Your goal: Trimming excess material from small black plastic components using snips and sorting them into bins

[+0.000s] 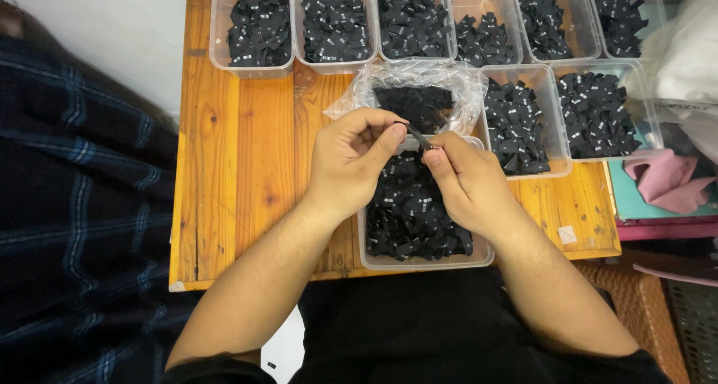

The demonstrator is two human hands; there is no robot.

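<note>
Head view | left hand (348,156) and right hand (467,182) pinch one black label (416,135) | near tub (419,263) full, bag (419,92) partly emptied

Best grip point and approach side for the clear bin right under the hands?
Probably the near short rim of the clear bin, approached from the person's side. It's bare and overhangs toward the wooden table's edge. The far end sits under the left hand, right hand and the plastic bag.

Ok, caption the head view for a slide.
Both hands, left hand and right hand, pinch one black label above a clear tub of labels.
</note>
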